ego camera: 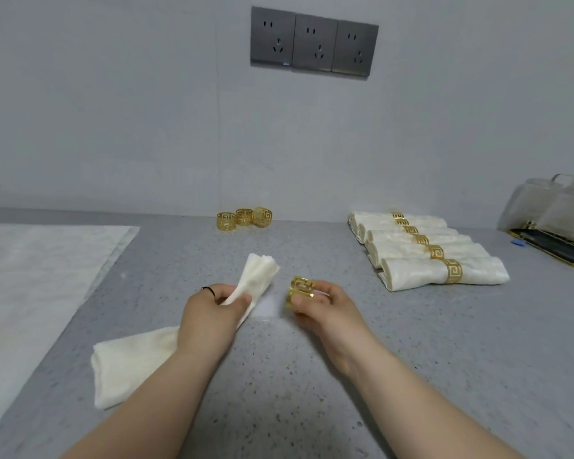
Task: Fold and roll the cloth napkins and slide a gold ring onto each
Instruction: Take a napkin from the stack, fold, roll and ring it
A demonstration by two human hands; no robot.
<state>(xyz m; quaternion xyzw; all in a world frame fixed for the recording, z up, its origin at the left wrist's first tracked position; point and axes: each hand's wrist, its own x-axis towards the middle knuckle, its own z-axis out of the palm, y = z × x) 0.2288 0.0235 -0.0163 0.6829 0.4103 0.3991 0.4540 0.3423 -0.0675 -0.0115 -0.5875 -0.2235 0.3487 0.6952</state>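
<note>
Now my left hand (212,313) squeezes the rolled napkin (136,362) near its raised end to narrow it; my right hand (325,309) pinches a gold ring (300,289) just beside that tip — ready to thread, I'd judge. Finished rolls (421,253) lie well apart.

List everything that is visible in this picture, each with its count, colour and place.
rolled napkin: one, cream, near left, far end raised
gold ring: one, gold, centre, beside the napkin's raised end
loose rings: three, gold, back centre
finished napkins: six, cream, each gold-ringed, row at right
flat cloth: count unclear, white, far left
sockets: three, dark grey, on the wall
clear container: one, transparent, far right
counter: one, speckled grey, under everything
left hand: one, grips the rolled napkin
right hand: one, pinches the gold ring
</note>
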